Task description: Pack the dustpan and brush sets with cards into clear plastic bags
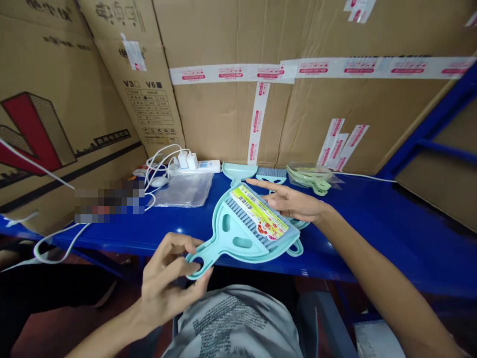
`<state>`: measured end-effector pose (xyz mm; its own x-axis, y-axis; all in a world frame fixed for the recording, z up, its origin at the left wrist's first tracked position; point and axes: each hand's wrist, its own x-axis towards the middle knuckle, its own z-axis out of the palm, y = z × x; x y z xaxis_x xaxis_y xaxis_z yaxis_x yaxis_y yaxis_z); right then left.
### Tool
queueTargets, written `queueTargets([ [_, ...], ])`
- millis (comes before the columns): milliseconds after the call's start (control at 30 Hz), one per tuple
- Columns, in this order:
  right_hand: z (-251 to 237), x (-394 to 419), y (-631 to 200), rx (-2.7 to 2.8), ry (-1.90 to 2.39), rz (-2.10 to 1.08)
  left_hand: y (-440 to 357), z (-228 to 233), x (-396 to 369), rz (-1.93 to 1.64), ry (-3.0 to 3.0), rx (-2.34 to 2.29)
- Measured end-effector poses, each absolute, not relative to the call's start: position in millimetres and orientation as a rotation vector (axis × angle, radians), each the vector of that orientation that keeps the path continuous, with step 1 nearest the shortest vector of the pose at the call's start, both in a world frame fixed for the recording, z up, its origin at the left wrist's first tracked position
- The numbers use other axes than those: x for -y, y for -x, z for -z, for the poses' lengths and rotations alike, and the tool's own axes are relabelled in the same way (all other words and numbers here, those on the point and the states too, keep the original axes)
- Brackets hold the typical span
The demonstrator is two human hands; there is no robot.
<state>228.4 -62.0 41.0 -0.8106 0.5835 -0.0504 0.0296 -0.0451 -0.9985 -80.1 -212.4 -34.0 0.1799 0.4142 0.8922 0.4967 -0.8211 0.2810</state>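
The left hand [169, 281] pinches the ring-shaped end of the handle of a pale teal dustpan set [244, 231], thumb on the near side and fingers curled over the top, so the hand is closed on the handle at the near edge of the blue table [372, 223]. The set, a small brush nested in a dustpan with a yellow and white label [259, 211] across the bristles, stretches away from that hand toward the upper right, its wide end raised a little above the table. The right hand [294, 203] lies at that far end, palm down, fingers spread flat and pointing left, with the fingertips touching the top edge of the set beside the label; it grips nothing. Under the set another teal handle loop [296, 247] sticks out on the right. Farther back on the table lie a second teal dustpan [239, 172] and brush [271, 173], just beside each other, and a bag of pale green pieces [311, 178] to their right. To the left are a clear plastic bag [184, 190], a white power strip [203, 166] with chargers [187, 160] and white cables [158, 161]. Taped cardboard boxes [298, 99] stand behind the table.
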Motion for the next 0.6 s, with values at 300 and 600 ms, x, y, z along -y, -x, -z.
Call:
queueTargets([
  [300,-36,53,-237,1.952,0.621,-1.758,86,28,163,1.852,2.48,0.814],
  [600,-54,49,-261,1.649,0.696,-1.466,140,-31,78,1.789,2.736,1.181],
])
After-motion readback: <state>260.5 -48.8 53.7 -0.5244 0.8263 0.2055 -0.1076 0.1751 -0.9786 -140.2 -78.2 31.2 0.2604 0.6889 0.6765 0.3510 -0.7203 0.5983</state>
